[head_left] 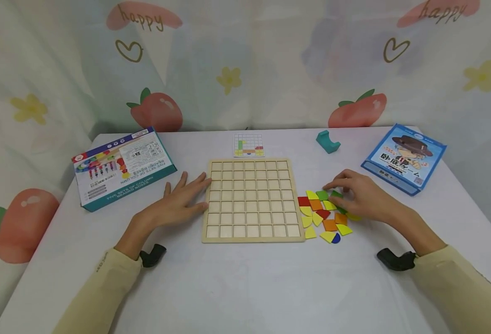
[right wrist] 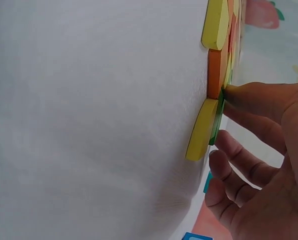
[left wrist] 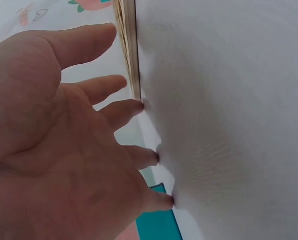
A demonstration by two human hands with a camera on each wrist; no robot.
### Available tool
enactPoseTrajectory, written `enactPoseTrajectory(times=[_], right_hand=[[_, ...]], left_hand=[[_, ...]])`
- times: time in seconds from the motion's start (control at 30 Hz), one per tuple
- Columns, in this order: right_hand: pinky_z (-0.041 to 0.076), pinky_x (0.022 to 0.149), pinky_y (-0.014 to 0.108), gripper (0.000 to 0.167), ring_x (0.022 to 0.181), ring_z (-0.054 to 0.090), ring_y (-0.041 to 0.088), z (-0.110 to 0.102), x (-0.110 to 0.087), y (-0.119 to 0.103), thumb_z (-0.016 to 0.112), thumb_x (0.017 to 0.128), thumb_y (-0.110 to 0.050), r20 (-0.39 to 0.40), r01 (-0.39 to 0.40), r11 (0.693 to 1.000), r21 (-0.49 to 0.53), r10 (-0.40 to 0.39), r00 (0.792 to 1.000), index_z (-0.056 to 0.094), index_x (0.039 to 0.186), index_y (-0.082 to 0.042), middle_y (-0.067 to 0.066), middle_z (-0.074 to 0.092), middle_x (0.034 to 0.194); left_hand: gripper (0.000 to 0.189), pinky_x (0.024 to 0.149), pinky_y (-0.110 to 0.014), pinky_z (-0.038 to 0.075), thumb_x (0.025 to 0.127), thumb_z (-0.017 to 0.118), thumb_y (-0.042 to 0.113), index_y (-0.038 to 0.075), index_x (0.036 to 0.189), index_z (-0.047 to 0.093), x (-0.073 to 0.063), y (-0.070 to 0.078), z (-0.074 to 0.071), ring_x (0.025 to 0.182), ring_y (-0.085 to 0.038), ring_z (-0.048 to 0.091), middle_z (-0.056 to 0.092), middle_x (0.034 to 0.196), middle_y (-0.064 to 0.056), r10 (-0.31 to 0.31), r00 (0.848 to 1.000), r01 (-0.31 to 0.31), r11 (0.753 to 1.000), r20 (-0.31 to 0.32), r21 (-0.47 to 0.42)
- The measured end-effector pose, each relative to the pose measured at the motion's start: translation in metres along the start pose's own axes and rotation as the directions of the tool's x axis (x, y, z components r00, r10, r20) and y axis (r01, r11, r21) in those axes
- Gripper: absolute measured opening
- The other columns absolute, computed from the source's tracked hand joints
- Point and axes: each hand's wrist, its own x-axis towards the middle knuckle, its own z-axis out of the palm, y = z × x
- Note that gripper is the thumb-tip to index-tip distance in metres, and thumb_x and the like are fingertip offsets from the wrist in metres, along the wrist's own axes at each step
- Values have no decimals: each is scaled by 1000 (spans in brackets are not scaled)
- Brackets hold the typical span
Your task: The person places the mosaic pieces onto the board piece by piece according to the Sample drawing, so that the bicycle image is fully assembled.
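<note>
A square wooden grid board (head_left: 254, 240) lies flat on the table, with nothing in its cells. My left hand (head_left: 180, 202) rests at the board's left edge, fingers spread and fairly straight; the left wrist view shows its palm (left wrist: 74, 135) beside the board's side (left wrist: 134, 50). To the board's right lies a loose group of flat coloured tiles, among them a green tile (head_left: 323, 195), a red tile (head_left: 304, 201) and an orange tile (head_left: 330, 225). Over their far right side, my right hand (head_left: 360, 197) bends thumb and index finger down at the green tiles; I cannot tell whether they pinch one.
A small pattern card (head_left: 248, 145) lies behind the board, and a teal curved block (head_left: 328, 142) stands to its right. At the left is a bead game box (head_left: 124, 169); at the right, a blue box (head_left: 404, 157). A printed curtain (head_left: 270, 69) hangs behind the table.
</note>
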Motion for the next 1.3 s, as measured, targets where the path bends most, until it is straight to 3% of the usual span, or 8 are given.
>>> enactPoseTrajectory(times=[1.3], right_hand=[[53, 78, 28, 31, 103, 59, 23, 1, -1, 2, 82, 93, -23, -25, -2, 1000, 10, 3, 1000, 78, 122, -11, 11, 67, 120]], left_hand=[[73, 120, -81, -18, 107, 60, 35, 25, 171, 24, 3, -8, 6, 165, -45, -19, 10, 181, -5, 8, 1000, -8, 1000, 3, 15]])
